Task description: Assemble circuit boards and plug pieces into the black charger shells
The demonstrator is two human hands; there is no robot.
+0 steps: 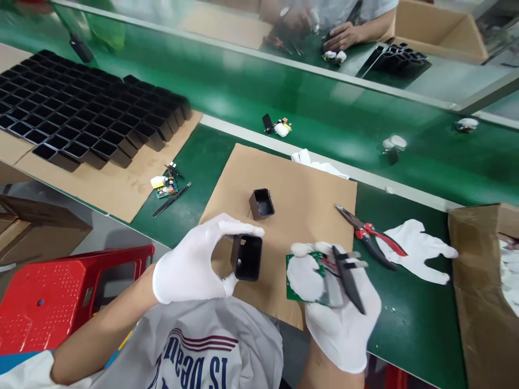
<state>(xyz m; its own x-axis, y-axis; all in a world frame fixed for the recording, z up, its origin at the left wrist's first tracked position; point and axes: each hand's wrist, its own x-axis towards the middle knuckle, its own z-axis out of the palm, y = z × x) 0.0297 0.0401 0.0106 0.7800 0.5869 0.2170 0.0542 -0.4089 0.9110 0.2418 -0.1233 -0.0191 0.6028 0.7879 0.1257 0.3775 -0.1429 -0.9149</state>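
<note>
White gloves cover both hands. My left hand [198, 259] grips a black plastic housing [248, 258] by its sides, its open mouth facing up toward me. In my right hand [344, 319] is a green circuit board [306, 278] with a white blob over it; a black plug piece with metal prongs [348, 273] lies over the fingers, joined by red and dark wires. The two hands are apart above a cardboard sheet [308, 189]. A second black housing [261, 204] stands on the sheet beyond my left hand.
Rows of black housings [89, 113] cover cardboard at left. Tweezers [172, 200] lie beside a circuit assembly [165, 182]. Red-handled pliers [371, 237] and a loose white glove [421, 248] are at right, near a cardboard box [474, 292]. Across the bench, a co-worker's hands [340, 38] are busy.
</note>
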